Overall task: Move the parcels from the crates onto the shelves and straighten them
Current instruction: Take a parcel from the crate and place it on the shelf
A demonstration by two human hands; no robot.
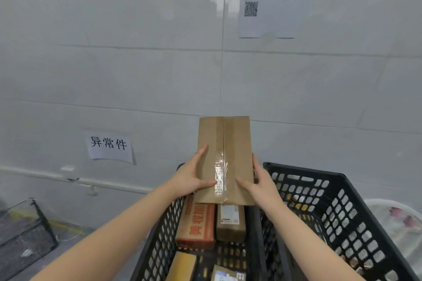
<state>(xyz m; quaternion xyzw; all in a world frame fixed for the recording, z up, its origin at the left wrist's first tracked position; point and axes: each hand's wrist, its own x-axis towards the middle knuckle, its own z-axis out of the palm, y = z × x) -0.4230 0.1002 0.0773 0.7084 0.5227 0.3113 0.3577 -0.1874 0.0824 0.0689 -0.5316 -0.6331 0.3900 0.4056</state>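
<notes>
We held a taped cardboard parcel [228,141] upright in the air between both hands, just above the far end of the left black crate [163,235] and in front of the pale tiled wall [137,75]. The left grip [194,175] was closed on the parcel's left edge, with the thumb pressed across the near face beside the clear tape strip and one finger lying straight up along the cardboard. The right grip [262,181] was closed on the right edge, its thumb on the near face and its fingers wrapped round behind.

Below the parcel, inside the left crate, lay an orange-printed carton [196,223] touching a small brown box with a white label [230,223]; nearer to us sat a yellowish parcel [182,264] and a labelled packet [228,275]. A second black crate [342,207] stood just beside it on the right, its contents mostly hidden by the perforated wall.

On the wall, a paper sign with three black characters [109,146] hung to the left, and a printed sheet with a QR code [269,4] hung high on the right. A wire basket [22,235] stood on the floor at near left, and a white patterned bag [392,223] at the right edge.
</notes>
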